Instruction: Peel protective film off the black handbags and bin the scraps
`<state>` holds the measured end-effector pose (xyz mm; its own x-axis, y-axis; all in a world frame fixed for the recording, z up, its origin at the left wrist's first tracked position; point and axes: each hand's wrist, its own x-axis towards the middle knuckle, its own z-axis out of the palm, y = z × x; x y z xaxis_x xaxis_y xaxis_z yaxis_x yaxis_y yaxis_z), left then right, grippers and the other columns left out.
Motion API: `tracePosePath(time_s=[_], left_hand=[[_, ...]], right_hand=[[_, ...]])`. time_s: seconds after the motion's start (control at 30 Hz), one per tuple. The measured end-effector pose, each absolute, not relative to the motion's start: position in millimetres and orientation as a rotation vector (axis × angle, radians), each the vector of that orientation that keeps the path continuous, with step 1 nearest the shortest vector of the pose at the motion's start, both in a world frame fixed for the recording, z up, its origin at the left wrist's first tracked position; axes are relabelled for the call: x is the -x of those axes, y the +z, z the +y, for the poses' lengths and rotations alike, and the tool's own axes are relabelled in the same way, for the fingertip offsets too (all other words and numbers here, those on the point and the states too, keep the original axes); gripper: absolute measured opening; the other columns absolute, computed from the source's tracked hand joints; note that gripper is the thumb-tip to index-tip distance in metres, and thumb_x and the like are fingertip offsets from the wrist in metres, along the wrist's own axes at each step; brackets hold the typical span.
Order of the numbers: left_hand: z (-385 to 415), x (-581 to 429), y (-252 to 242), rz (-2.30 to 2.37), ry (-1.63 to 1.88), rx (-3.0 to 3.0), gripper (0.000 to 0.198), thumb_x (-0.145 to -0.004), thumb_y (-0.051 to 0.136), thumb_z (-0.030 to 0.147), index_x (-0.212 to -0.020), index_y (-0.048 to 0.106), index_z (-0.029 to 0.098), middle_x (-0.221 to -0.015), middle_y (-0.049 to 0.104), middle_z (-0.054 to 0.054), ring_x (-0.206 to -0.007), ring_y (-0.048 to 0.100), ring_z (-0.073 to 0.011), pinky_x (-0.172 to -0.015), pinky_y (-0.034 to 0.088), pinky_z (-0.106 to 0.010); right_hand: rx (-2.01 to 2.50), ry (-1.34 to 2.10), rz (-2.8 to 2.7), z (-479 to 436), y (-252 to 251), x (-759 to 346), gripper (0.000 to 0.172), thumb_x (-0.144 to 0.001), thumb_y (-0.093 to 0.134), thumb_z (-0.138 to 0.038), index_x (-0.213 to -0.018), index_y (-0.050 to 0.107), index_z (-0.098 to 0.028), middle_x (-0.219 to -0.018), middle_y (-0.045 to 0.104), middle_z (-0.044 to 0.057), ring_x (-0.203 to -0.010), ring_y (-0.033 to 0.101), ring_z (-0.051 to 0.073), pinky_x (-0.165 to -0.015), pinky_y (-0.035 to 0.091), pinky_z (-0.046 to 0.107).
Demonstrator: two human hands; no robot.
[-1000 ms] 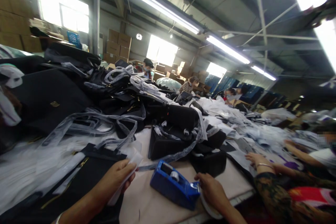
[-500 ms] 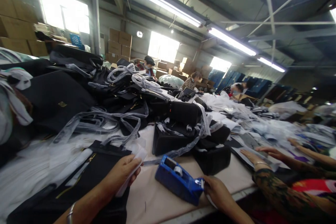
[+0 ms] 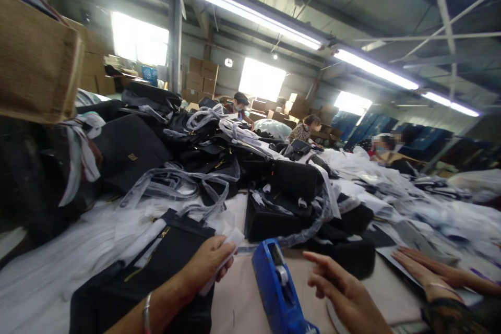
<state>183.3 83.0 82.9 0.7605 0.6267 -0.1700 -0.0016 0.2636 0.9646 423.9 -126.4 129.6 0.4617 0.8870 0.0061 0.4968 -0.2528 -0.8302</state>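
Observation:
My left hand (image 3: 213,263) is closed around a folded white wrapping sheet (image 3: 235,239), over the edge of a black bag (image 3: 156,271) with a gold zip. A blue tape dispenser (image 3: 276,289) lies on the table between my hands, its cutter end toward me. Just right of the dispenser is my right hand (image 3: 344,282), apart from it. Its index finger is stretched out and the other fingers are loosely bent; no tape can be made out on them. Behind the dispenser runs a plastic-wrapped strap (image 3: 309,232).
Black bags (image 3: 289,180) and wrapped straps are heaped across the table (image 3: 242,292). White wrapping (image 3: 50,255) lies at left. A co-worker's hands (image 3: 422,269) rest on a flat piece at right. A brown bag (image 3: 39,52) hangs at upper left.
My right hand has come away from the dispenser's cutter end. The dispenser has turned so that this end points more toward me. My left hand still grips the wrapping sheet. The view has shifted left.

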Motion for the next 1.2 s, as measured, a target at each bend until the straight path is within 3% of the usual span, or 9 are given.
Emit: tracePosePath(time_s=[0.3,0.57,0.83,1.03,1.2], left_hand=[[84,-182,83,0.577,0.588,-1.253,0.049,-0.075,0.056,0.065,-0.077,0.052,0.017,-0.054,0.047,0.005,-0.036,0.036,-0.0054,-0.034,0.026,-0.019],[78,-181,77,0.65,0.685,-1.469,0.035,-0.089,0.047,0.051,-0.08,0.055,0.018,-0.058,0.05,0.003,-0.044,0.042,-0.0095,-0.041,0.03,-0.021],[73,-172,87,0.673,0.685,-1.709,0.029,-0.093,0.044,0.042,-0.083,0.058,0.018,-0.063,0.055,0.001,-0.051,0.048,-0.0115,-0.049,0.034,-0.023],[73,-176,78,0.556,0.627,-1.467,0.028,-0.091,0.046,0.041,-0.088,0.059,0.017,-0.058,0.047,0.005,-0.044,0.037,-0.0079,-0.041,0.027,-0.02],[77,-180,76,0.469,0.56,-1.186,0.037,-0.084,0.054,0.052,-0.085,0.055,0.015,-0.054,0.04,0.008,-0.039,0.025,-0.004,-0.035,0.016,-0.018]], right_hand=[[1.435,0.707,-1.419,7,134,-320,0.033,-0.088,0.057,-0.031,-0.12,0.053,-0.023,-0.076,0.063,-0.002,-0.068,0.056,0.015,-0.067,0.046,0.027],[1.56,0.656,-1.403,13,126,-320,0.025,-0.085,0.056,-0.022,-0.11,0.053,-0.022,-0.072,0.062,-0.003,-0.066,0.058,0.015,-0.062,0.045,0.026],[1.619,0.724,-1.351,16,129,-324,0.024,-0.08,0.058,-0.017,-0.103,0.051,-0.02,-0.065,0.062,-0.006,-0.059,0.056,0.014,-0.057,0.043,0.024],[1.545,0.871,-1.277,13,124,-330,0.023,-0.078,0.06,-0.019,-0.1,0.053,-0.018,-0.065,0.061,-0.005,-0.055,0.051,0.011,-0.052,0.04,0.022],[1.503,0.857,-1.271,16,119,-328,0.023,-0.08,0.061,-0.021,-0.102,0.054,-0.017,-0.065,0.061,-0.005,-0.054,0.052,0.01,-0.052,0.039,0.022]])
